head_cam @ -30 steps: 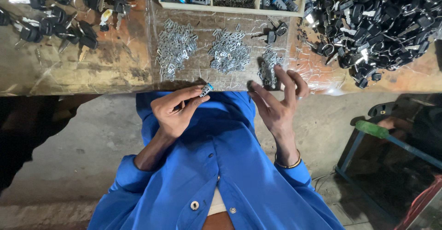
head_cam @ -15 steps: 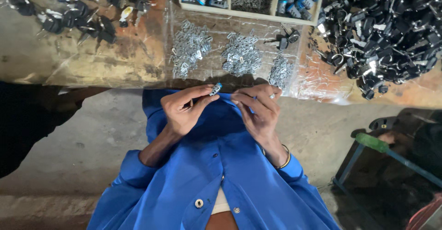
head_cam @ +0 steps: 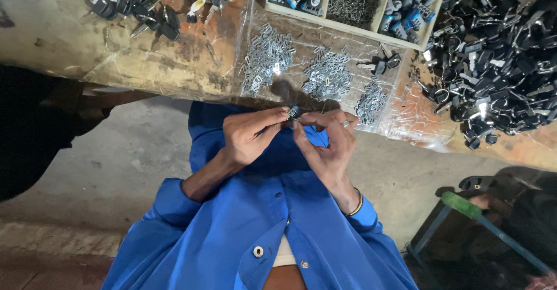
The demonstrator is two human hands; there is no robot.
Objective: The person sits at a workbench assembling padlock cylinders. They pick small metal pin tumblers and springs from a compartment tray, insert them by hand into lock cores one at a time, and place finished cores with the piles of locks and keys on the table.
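From the head view, the left hand pinches a small dark-and-silver metal piece at its fingertips; the right hand closes its fingers beside it, touching. Just beyond the hands, heaps of small silver metal parts lie on the plastic-covered table.

bright blue shirt, silvery metal clips, black keys, green-handled tool, blue-capped cylinders
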